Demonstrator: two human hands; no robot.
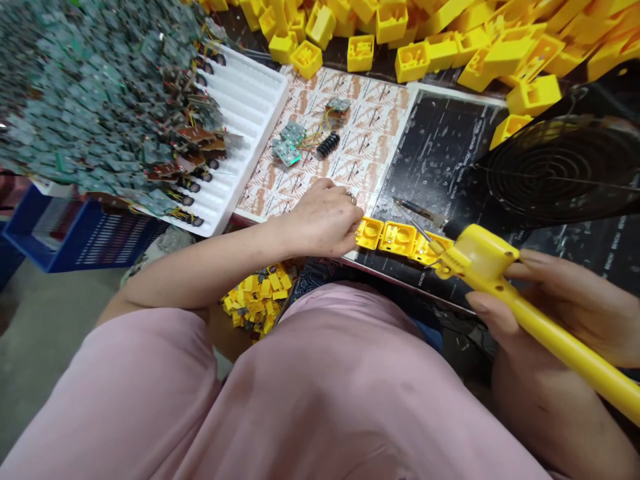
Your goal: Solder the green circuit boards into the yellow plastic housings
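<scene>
Left hand (327, 217) curled, right hand (583, 287) wrapped around the yellow tool (550, 332)

Your right thumb and fingers are closed around the tool, apparently a soldering gun. Your left is half curled; its fingertips are hidden, so I cannot tell whether it grips anything.

Past the left edge of the surface (445, 137), a big pile of circuit boards (100, 100) sits on a white tray (253, 97); a knock from your left arm could send some sliding. Yellow housings (435, 53) crowd the far edge.

Three open yellow cases (399, 238) stand in a row along the near edge, your left hand at their left end. A careless push toward you could tip one off. The tool's metal tip (399, 201) points just past their far side; if it is hot, a leftward swing could burn your fingers or mark the plastic.

Smallest, the loose wired boards (287, 147) lie nearer the left edge, where a sleeve or arm could snag their thin wires.
</scene>
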